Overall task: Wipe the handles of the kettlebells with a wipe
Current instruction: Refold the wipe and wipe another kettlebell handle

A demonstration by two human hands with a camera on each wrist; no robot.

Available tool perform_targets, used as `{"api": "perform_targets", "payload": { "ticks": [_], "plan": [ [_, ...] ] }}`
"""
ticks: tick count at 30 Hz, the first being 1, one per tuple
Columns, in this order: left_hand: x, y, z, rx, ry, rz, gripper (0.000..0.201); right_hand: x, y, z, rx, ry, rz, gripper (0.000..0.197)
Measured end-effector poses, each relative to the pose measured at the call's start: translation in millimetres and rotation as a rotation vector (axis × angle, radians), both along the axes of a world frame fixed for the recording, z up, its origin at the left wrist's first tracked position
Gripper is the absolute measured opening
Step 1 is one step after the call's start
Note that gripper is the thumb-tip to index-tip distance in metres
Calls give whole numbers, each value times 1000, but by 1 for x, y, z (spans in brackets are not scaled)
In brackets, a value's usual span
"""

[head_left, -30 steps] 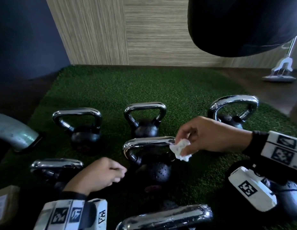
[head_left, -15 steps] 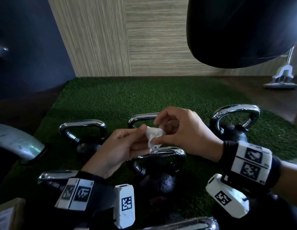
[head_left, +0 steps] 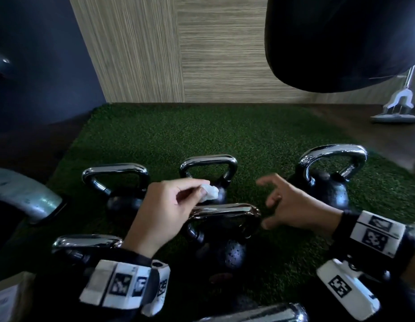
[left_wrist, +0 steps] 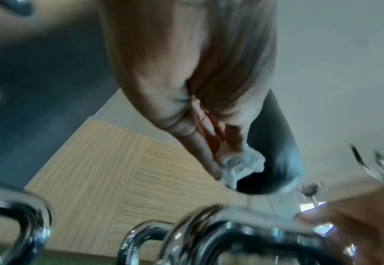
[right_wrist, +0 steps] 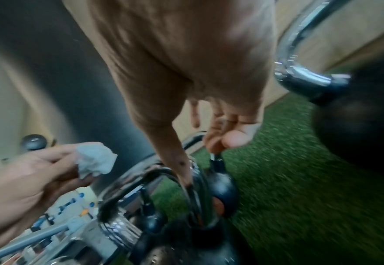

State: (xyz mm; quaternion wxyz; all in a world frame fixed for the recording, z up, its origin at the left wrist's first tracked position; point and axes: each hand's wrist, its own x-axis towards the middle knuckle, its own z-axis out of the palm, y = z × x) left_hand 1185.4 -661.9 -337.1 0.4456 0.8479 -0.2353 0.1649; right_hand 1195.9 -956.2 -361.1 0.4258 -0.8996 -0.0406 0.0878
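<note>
Several black kettlebells with chrome handles stand on green turf. My left hand pinches a crumpled white wipe between thumb and fingertips, just above the left end of the middle kettlebell's handle. My right hand hovers empty beside that handle's right end, fingers loosely curled and spread. In the right wrist view its thumb points down at the handle; touch cannot be told.
Other kettlebells stand behind at left, centre and right, one at near left, another handle at the bottom edge. A dark hanging bag fills the upper right. A grey metal piece lies left.
The wipe passed from my right hand to my left. Both hands met over the middle kettlebell, then my right hand let go and drew away to the right.
</note>
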Motion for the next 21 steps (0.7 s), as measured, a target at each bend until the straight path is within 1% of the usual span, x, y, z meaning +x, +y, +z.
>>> {"api": "perform_targets", "payload": {
  "ticks": [2,3,4,6,8,11,12,14,16,19,21],
  "plan": [
    [-1,-6,-9,90,-104,-17,22,-1,-10,-27,-16,156,11,71],
    [-1,-10,-14,128,-111,-47,23,-3,-10,-40,20,205,52,64],
    [-1,-14,-19,153,-96,-76,24,-5,-8,-50,65,220,90,61],
    [0,-20,-25,150,-63,-99,26,-7,3,-69,161,196,130,64],
    [1,-24,-29,143,-65,-98,27,-9,15,-84,198,160,86,67],
    [0,-22,-34,141,-77,-89,29,-7,21,-102,190,79,-18,72],
    [-1,-17,-37,110,-68,-67,29,-6,20,-104,174,63,-36,69],
    [-3,-4,-43,22,-46,4,29,-8,20,-102,121,49,-46,54],
    [-6,5,-47,-23,-61,57,28,-9,20,-100,73,23,-45,45],
    [-14,-1,-49,36,-150,71,27,-10,22,-98,22,-5,-30,43],
    [-15,-2,-51,18,-153,90,27,-10,23,-99,-8,-19,-33,42]
  ]
}}
